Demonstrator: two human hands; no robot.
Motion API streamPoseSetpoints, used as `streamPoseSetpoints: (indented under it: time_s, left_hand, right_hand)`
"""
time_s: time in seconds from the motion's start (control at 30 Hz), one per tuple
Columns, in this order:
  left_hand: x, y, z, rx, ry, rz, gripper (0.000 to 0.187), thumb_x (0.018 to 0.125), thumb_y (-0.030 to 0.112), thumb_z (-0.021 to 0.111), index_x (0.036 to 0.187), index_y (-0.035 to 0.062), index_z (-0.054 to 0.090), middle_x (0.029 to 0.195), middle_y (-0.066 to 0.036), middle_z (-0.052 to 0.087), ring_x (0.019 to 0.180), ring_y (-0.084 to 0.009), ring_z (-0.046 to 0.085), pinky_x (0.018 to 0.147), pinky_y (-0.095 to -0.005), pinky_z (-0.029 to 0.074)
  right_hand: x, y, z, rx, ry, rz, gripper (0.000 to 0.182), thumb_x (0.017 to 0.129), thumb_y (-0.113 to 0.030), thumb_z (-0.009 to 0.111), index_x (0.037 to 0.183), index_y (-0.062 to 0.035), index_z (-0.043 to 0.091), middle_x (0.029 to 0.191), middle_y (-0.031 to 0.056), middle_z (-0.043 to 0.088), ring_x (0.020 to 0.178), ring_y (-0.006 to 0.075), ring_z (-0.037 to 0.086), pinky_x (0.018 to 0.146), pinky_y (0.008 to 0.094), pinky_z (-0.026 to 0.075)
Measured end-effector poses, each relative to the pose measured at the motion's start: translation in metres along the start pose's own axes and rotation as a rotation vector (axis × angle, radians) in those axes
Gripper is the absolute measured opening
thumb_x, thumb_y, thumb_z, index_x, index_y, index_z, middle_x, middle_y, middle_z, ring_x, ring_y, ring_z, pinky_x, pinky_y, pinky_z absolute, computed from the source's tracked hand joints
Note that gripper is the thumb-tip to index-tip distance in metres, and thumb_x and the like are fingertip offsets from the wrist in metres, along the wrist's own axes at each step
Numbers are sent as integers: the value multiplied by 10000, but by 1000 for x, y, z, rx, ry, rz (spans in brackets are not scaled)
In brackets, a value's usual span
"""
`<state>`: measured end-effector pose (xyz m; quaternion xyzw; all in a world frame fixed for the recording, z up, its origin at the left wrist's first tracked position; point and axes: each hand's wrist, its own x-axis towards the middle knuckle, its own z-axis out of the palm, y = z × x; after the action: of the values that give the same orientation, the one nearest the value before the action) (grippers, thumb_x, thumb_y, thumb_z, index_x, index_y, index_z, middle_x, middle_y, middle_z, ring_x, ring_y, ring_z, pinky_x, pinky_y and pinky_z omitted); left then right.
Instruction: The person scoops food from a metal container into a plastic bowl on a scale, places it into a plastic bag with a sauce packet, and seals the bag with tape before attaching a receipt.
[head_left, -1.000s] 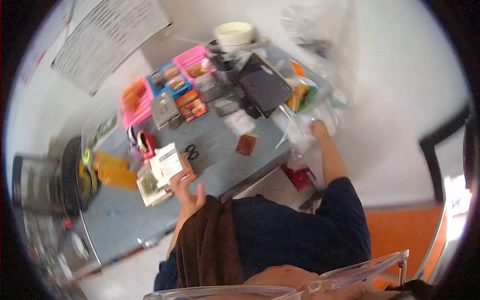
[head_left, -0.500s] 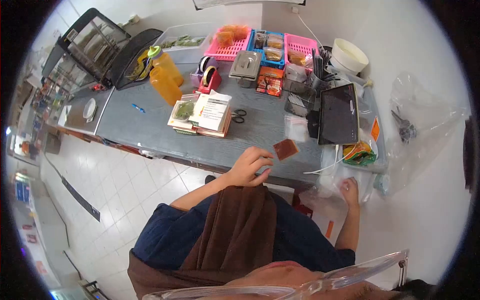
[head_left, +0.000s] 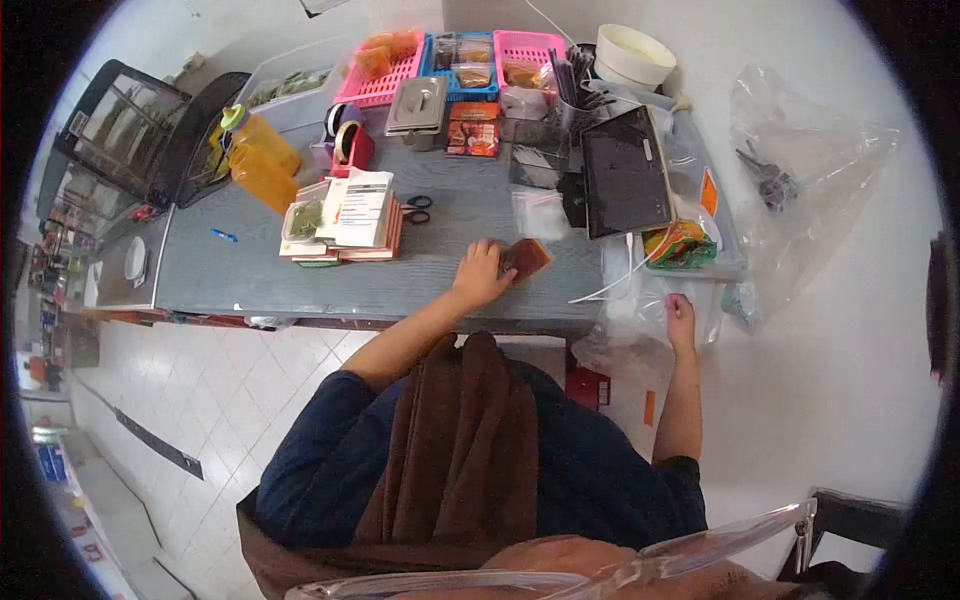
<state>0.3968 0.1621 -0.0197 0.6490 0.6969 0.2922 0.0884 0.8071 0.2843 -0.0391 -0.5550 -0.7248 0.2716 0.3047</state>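
The left hand (head_left: 480, 275) lies on the grey table (head_left: 250, 270), and its fingers are touching a small brown packet (head_left: 530, 257) that lies flat there, just below a little clear bag (head_left: 537, 210) and beside the black tablet (head_left: 625, 172). The fingers curl over the packet's near edge, but whether they have pinched it yet is hard to tell. To pick it up well, the fingers should slide under one edge and lift gently, since it lies flat and thin. The left arm reaches forward from the blue sleeve, bent a little at the elbow. The right hand (head_left: 680, 310) hangs off the table's right end, closed on a floppy clear plastic bag (head_left: 650, 305) (the arm is almost straight).
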Motion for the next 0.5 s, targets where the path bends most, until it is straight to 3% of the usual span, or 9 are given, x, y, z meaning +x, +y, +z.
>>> streamPoseSetpoints:
  time_s: [0.1, 0.2, 0.3, 0.4, 0.5]
  left_hand:
    - [11, 8, 8, 62, -111, -109, 462, 751, 289, 639, 1094, 24, 480, 1162, -183, 450, 1099, -359, 419, 885, -439, 390]
    - [-1, 21, 4, -36, 34, 32, 427, 759, 280, 634, 1070, 21, 497, 1148, -187, 464, 1081, -360, 432, 898, -438, 381]
    - [-7, 31, -20, -356, -248, 258, 357, 801, 263, 624, 1061, 44, 514, 1108, -144, 501, 1039, -316, 476, 883, -397, 397]
    - [-1, 45, -41, -535, -483, 273, 316, 828, 267, 608, 1040, 43, 539, 1030, -125, 552, 975, -267, 532, 867, -362, 412]
    - [9, 50, -75, -620, -587, 315, 326, 834, 255, 610, 1066, 38, 537, 1010, -115, 568, 945, -235, 554, 852, -344, 422]
  right_hand:
    - [2, -8, -1, 17, 107, 81, 243, 893, -186, 493, 935, 40, 571, 843, 152, 590, 804, 270, 554, 763, 340, 424]
    - [-7, -13, -5, 80, 273, 109, 311, 919, -229, 441, 952, 58, 558, 868, 193, 590, 830, 313, 557, 782, 369, 420]
    - [-17, -36, -19, -101, 451, 140, 358, 935, -266, 411, 951, 62, 555, 895, 210, 587, 852, 329, 552, 785, 370, 415]
    - [-7, -57, -19, -134, 526, 205, 330, 943, -263, 406, 867, 34, 528, 860, 145, 553, 808, 226, 513, 765, 321, 401]
    - [-11, -54, -14, -274, 193, 363, 326, 946, -262, 388, 870, 25, 520, 861, 149, 552, 815, 245, 523, 745, 346, 409]
